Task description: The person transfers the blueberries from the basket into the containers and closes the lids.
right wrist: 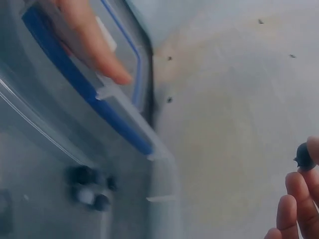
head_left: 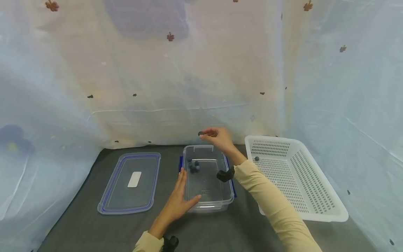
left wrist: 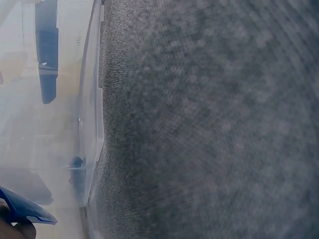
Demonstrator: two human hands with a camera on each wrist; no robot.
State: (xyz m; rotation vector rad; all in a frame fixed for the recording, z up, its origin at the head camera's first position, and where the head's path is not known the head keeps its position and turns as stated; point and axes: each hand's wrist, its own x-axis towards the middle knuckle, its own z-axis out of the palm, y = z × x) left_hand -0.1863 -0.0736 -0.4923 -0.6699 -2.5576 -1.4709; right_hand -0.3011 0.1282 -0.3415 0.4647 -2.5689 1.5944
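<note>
Gently pinch the dark berry [head_left: 200, 133], which your right hand [head_left: 218, 138] grips between thumb and fingertips, raised near the far end of the clear box [head_left: 209, 183]; firm pressure could bruise it. Your left hand [head_left: 177, 203], fingers extended and gripping nothing, lies beside the box's left wall, well placed for steadying. A few clustered berries [head_left: 194, 167] lie inside, while a lone berry [head_left: 256, 159] sits toward the white basket's [head_left: 316, 182] far left corner.

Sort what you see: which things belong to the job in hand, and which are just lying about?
Likely part of the job:
berry in the right hand
clear box by the left hand, berries inside
white basket, one loose berry inside

Seemingly just lying about:
lid, untouched
patterned sheet behind
</note>
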